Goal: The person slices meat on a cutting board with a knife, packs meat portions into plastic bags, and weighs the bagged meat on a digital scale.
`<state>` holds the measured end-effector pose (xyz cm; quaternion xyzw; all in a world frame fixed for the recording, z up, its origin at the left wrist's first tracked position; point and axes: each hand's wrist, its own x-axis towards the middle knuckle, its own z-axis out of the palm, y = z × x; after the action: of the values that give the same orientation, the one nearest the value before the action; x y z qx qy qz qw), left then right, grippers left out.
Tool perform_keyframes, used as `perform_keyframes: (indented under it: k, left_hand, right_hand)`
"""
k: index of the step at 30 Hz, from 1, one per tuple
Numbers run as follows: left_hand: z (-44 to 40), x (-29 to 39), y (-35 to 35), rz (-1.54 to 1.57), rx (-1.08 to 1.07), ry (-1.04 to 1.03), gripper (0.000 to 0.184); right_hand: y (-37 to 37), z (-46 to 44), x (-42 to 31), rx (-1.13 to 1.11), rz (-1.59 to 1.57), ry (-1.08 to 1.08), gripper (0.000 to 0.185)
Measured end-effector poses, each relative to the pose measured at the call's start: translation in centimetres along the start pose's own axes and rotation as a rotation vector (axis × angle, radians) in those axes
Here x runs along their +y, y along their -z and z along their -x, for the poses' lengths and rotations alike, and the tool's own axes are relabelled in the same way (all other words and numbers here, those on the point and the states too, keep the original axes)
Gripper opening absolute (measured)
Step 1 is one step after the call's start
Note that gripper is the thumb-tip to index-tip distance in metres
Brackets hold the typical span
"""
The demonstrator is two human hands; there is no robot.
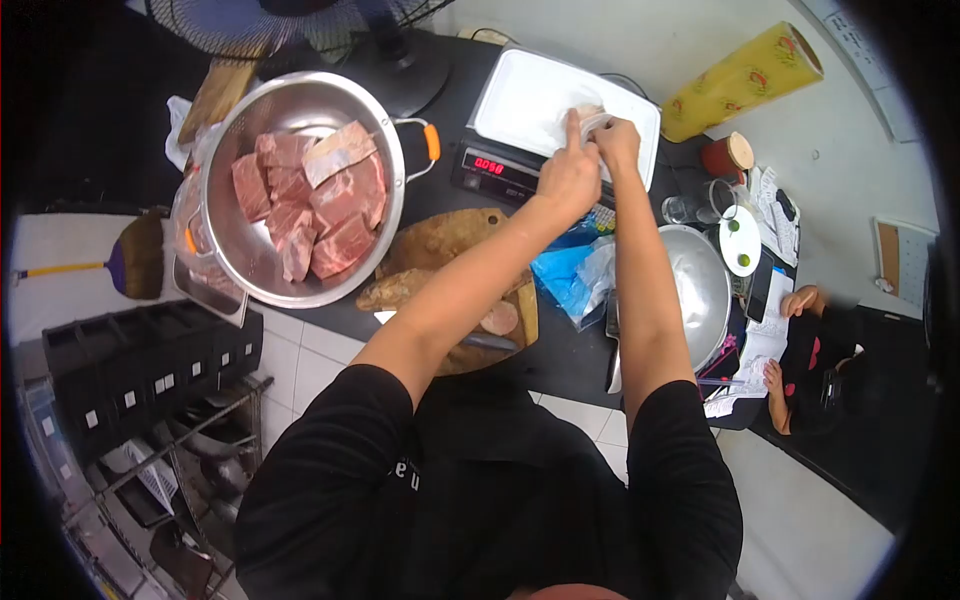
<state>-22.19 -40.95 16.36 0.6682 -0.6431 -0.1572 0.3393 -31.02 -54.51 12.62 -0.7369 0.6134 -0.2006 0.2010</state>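
My left hand (572,172) and my right hand (617,142) are close together over the white tray (515,95) of a digital scale (490,172) with a red display. Between their fingers is a small clear plastic bag (592,116) with something pale in it, partly hidden. My left index finger points forward along the bag while the other fingers curl in. My right fingers are pinched at the bag. Below my forearms lies a wooden cutting board (450,235), with a round pale-pink piece (500,318) and a knife (488,342) on it.
A steel colander (222,225) with large raw meat chunks (345,195) stands left. Blue plastic (565,268) and a metal bowl (695,285) are right, near a white plate (740,240) with limes. A yellow wrap roll (745,85) stands behind. Another person's hand (798,300) rests on papers.
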Motion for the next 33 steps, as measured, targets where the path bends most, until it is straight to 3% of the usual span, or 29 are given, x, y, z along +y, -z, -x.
perform_keyframes:
  k: [3, 4, 5, 7, 9, 12, 13, 15, 16, 17, 19, 23, 25, 27, 29, 31, 33]
  left_hand:
    - [5.2, 1.3, 0.8, 0.112, 0.259, -0.241, 0.029]
    - [7.4, 1.6, 1.1, 0.17, 0.203, -0.241, 0.031]
    - [9.6, 1.5, 1.5, 0.23, 0.144, -0.241, 0.033]
    - [13.3, -0.6, 2.2, 0.207, 0.1, -0.226, 0.034]
    - [16.3, -3.8, 3.2, 0.136, 0.083, -0.193, 0.036]
    - [18.7, -8.9, 5.7, 0.024, 0.034, -0.064, 0.039]
    - [18.9, -9.9, 6.7, 0.027, 0.026, -0.071, 0.039]
    - [18.6, -11.4, 8.1, -0.048, -0.263, 0.052, 0.039]
    - [17.5, -12.8, 7.3, 0.091, -0.338, -0.103, 0.043]
    - [16.9, -12.8, 7.0, 0.093, -0.347, -0.109, 0.043]
    - [15.9, -12.1, 6.2, -0.08, -0.522, -0.225, 0.051]
    - [14.6, -11.8, 4.0, -0.093, -0.637, -0.27, 0.058]
    - [14.2, -12.1, 3.4, -0.062, -0.696, -0.181, 0.062]
    - [13.8, -13.1, 3.0, -0.056, -0.699, -0.182, 0.061]
    - [14.0, -13.5, 3.1, -0.043, -0.712, -0.173, 0.06]
    - [13.5, -12.6, 4.4, -0.115, -0.816, -0.047, 0.056]
    - [13.7, -13.2, 4.5, -0.103, -0.782, -0.088, 0.05]
  right_hand:
    - [-0.1, 0.2, 1.1, -0.02, 0.101, 0.101, 0.027]
    - [-0.5, -0.1, 1.9, -0.017, 0.09, 0.09, 0.029]
    - [0.3, 0.4, 2.1, -0.117, -0.137, -0.047, 0.033]
    - [3.0, 2.1, 2.1, -0.129, -0.011, -0.065, 0.033]
    - [5.0, 7.8, 0.9, -0.062, -0.505, -0.158, 0.033]
    - [5.6, 15.8, 0.5, -0.281, -0.712, -0.085, 0.034]
    - [5.2, 18.4, 0.5, -0.405, -0.625, -0.114, 0.032]
    - [3.0, 23.7, 0.3, -0.577, -0.747, -0.198, 0.031]
    - [0.7, 27.1, 0.6, -0.714, -0.642, -0.221, 0.023]
    - [-0.8, 28.2, 1.0, -0.739, -0.667, -0.317, 0.024]
    - [-5.0, 29.3, 4.4, -0.625, -0.37, -0.147, 0.025]
    - [-5.9, 29.7, 5.0, -0.548, -0.458, -0.313, 0.03]
    - [-6.7, 30.2, 6.0, -0.465, -0.337, -0.148, 0.031]
    - [-5.3, 30.4, 4.8, -0.454, -0.373, -0.238, 0.029]
    - [-5.2, 30.4, 4.7, -0.355, -0.37, -0.155, 0.028]
    - [-4.7, 30.8, 3.3, -0.33, -0.426, -0.178, 0.026]
    - [-4.0, 30.9, 0.8, -0.291, -0.314, 0.055, 0.021]
